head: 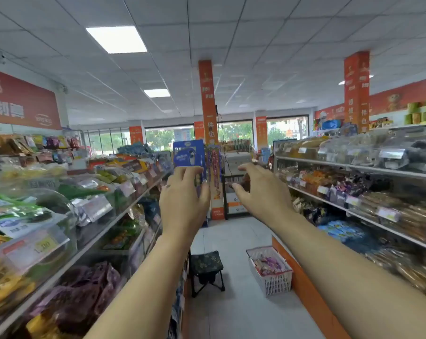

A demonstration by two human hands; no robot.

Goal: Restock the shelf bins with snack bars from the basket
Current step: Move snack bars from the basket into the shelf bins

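Note:
Both my arms reach forward at chest height down a shop aisle. My left hand is raised with its fingers relaxed and holds nothing; a blue display stand shows behind it. My right hand hangs in the air with loosely curved fingers, and I see nothing in it. The white plastic basket stands on the floor at the foot of the right shelf, well below both hands. It holds several snack bars in pink and purple wrappers. Clear shelf bins line the left shelving, and more bins line the right.
A small black folding stool stands on the floor by the left shelf, left of the basket. The right shelf has an orange base. Orange pillars and a display rack close the far end of the aisle.

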